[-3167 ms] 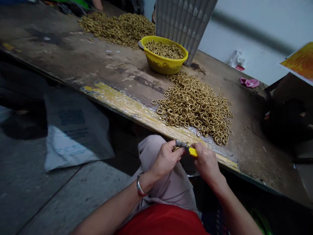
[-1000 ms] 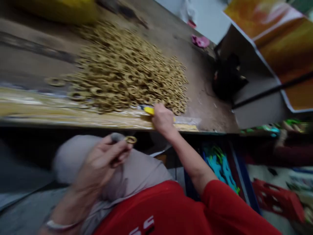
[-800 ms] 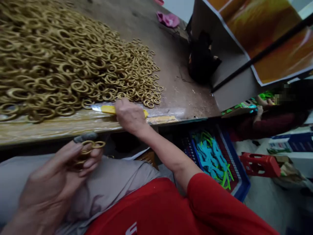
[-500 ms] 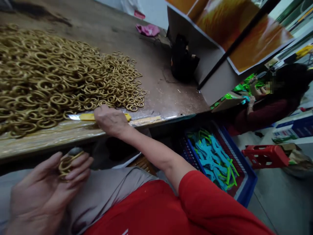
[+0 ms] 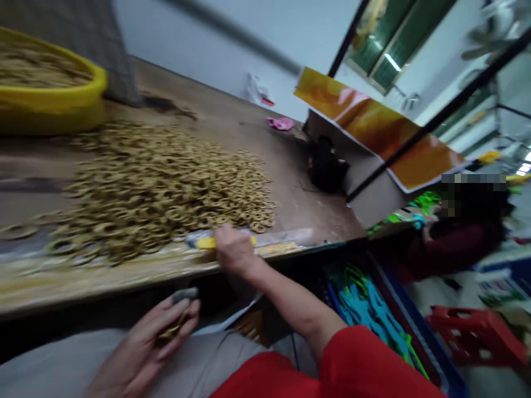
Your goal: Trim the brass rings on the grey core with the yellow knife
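At the table's front edge my right hand (image 5: 234, 250) is closed around a yellow utility knife (image 5: 204, 243). Its blade end points left and is blurred. A heap of gold-coloured rings (image 5: 166, 193) lies on the table just behind that hand. Lower down, over my lap, my left hand (image 5: 151, 338) has its fingers curled around a few gold-coloured rings (image 5: 172, 329), partly hidden by the fingers. Something dark grey (image 5: 186, 294) shows at the top of that hand, and I cannot tell whether it covers a fingertip or is held.
A yellow tub (image 5: 50, 110) full of similar pieces stands at the back left. Beyond a board, a co-worker (image 5: 460, 232) sits at the right. Below the table are a blue crate (image 5: 450, 365) holding turquoise and green strips, and a red stool (image 5: 477, 337). A black object (image 5: 327, 166) stands against the board.
The view has swung up and left, bringing the yellow tub into sight. My right hand still grips the knife at the table edge. My left hand has turned, its fingers closing more around the rings.
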Demonstrator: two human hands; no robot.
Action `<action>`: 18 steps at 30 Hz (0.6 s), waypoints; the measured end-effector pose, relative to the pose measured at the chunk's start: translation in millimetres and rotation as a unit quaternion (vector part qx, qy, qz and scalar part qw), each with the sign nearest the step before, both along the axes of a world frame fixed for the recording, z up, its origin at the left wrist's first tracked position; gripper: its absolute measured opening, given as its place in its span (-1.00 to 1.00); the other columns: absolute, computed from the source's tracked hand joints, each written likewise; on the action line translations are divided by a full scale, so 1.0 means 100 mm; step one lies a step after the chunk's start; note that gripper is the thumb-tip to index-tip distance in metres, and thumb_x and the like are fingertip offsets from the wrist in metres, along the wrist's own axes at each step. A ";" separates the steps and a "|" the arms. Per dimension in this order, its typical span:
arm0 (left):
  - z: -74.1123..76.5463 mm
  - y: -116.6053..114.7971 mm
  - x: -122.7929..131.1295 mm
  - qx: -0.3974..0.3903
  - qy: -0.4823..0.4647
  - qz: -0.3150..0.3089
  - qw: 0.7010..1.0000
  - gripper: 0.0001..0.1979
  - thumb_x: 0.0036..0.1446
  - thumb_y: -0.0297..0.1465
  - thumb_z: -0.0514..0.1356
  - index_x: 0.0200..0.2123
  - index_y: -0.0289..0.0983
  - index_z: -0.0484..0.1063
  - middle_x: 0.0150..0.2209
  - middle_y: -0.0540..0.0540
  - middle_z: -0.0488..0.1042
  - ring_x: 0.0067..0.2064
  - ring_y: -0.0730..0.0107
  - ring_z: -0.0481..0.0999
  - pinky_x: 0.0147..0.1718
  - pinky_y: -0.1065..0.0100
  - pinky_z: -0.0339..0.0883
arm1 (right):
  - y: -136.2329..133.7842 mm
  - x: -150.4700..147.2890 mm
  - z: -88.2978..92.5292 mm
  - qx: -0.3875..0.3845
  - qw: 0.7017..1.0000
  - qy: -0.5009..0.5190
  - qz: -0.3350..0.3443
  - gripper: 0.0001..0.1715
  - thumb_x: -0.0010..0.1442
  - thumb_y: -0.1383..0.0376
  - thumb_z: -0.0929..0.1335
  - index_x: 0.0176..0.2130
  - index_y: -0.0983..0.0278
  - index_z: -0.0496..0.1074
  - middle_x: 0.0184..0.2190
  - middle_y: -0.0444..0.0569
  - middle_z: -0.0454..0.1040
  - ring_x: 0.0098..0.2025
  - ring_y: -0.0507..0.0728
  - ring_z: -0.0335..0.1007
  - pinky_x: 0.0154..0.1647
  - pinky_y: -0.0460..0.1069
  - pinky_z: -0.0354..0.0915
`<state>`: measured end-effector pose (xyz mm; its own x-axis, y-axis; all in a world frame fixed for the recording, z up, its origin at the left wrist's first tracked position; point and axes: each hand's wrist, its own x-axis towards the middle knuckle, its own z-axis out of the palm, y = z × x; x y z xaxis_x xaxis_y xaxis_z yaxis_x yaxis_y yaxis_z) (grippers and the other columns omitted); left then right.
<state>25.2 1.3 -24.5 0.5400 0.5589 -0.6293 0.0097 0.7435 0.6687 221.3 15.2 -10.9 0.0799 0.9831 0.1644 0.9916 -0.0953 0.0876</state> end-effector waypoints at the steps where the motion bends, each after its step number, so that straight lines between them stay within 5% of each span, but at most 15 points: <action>1: 0.03 -0.01 -0.01 -0.007 -0.026 0.000 1.000 -0.62 -0.39 -0.31 0.48 -0.46 -0.30 0.46 -0.60 -0.01 0.44 -0.68 0.65 0.13 -0.77 0.60 -0.15 | -0.01 0.00 0.00 -0.001 1.000 0.005 -0.005 -0.83 0.27 0.45 0.21 -0.22 0.30 0.37 -0.28 -0.01 0.45 -0.35 0.06 0.40 -0.43 -0.10 0.24; 4: 0.03 -0.03 -0.08 -0.008 -0.086 -0.038 0.995 -0.65 -0.24 -0.30 0.44 -0.39 -0.37 0.48 -0.54 -0.09 0.49 -0.66 0.63 0.24 -0.75 0.60 -0.16 | -0.03 0.03 -0.04 0.001 0.999 0.034 0.008 -0.74 0.21 0.54 0.19 -0.18 0.41 0.39 -0.25 0.14 0.44 -0.32 0.13 0.39 -0.37 -0.05 0.25; 9: -0.02 -0.01 -0.13 0.007 -0.153 0.031 0.988 -0.68 -0.05 -0.25 0.38 -0.37 -0.36 0.41 -0.46 -0.05 0.45 -0.59 0.60 0.37 -0.75 0.60 -0.10 | -0.15 0.01 0.10 0.047 0.981 0.170 0.075 -0.71 0.16 0.53 0.21 -0.18 0.33 0.41 -0.27 0.05 0.42 -0.25 0.11 0.37 -0.24 -0.05 0.24; 11: 0.00 -0.02 -0.11 0.023 -0.156 0.058 0.986 -0.65 -0.03 -0.21 0.38 -0.36 -0.33 0.37 -0.46 0.00 0.42 -0.59 0.61 0.37 -0.76 0.61 -0.10 | -0.25 -0.03 0.27 0.038 0.947 0.302 0.102 -0.82 0.27 0.38 0.22 -0.30 0.28 0.39 -0.39 -0.04 0.38 -0.32 0.09 0.32 -0.27 -0.05 0.22; 14: 0.09 -0.03 -0.05 0.037 -0.167 0.084 0.982 -0.62 0.01 -0.17 0.37 -0.31 -0.30 0.33 -0.45 0.03 0.42 -0.61 0.63 0.35 -0.77 0.61 -0.11 | -0.37 -0.08 0.48 -0.060 0.873 0.469 0.120 -0.67 0.33 0.17 0.24 -0.42 0.26 0.35 -0.53 -0.16 0.27 -0.46 0.03 0.19 -0.39 -0.08 0.17; 18: 0.25 -0.02 -0.05 0.046 -0.181 0.080 0.979 -0.61 0.03 -0.12 0.35 -0.35 -0.32 0.34 -0.47 0.01 0.44 -0.63 0.63 0.36 -0.78 0.61 -0.12 | -0.46 -0.07 0.59 -0.150 0.814 0.542 0.148 -0.60 0.32 0.07 0.27 -0.44 0.27 0.35 -0.51 -0.17 0.27 -0.45 0.01 0.17 -0.39 -0.09 0.14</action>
<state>20.0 -0.9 0.2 0.6196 0.6993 -0.3565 -0.3514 0.6532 0.6707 213.8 -30.6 48.5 -0.2297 0.9686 -0.0950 0.4775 0.0271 -0.8782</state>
